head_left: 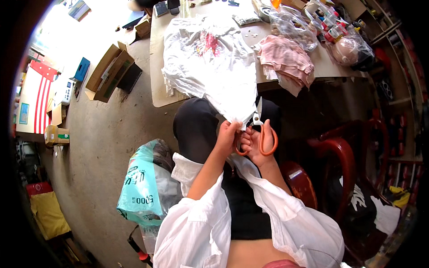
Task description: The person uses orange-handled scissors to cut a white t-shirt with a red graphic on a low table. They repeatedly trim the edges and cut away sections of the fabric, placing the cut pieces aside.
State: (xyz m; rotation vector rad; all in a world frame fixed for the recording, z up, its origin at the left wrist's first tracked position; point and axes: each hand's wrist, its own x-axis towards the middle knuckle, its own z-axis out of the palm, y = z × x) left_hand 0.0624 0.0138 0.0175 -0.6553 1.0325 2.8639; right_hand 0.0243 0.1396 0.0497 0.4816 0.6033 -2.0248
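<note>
A white garment (223, 76) with a red print lies over the table edge and hangs down to my lap. My left hand (229, 134) pinches its lower corner between thumb and fingers. In my right hand (257, 145) is a pair of scissors (274, 145) with orange handles, its loops around my fingers and thumb. The blades point up and away, right beside the held corner of cloth. Whether the blades touch the cloth, I cannot tell. Both hands are close together above my dark trousers.
Folded pink cloth (286, 62) overhangs the table (158, 87) at the right, near plastic bags (292, 27) and bottles. A teal plastic bag (142, 183) stands on the floor at my left, with an open cardboard box (107, 73) beyond. At my right are dark red wooden chairs (339, 147).
</note>
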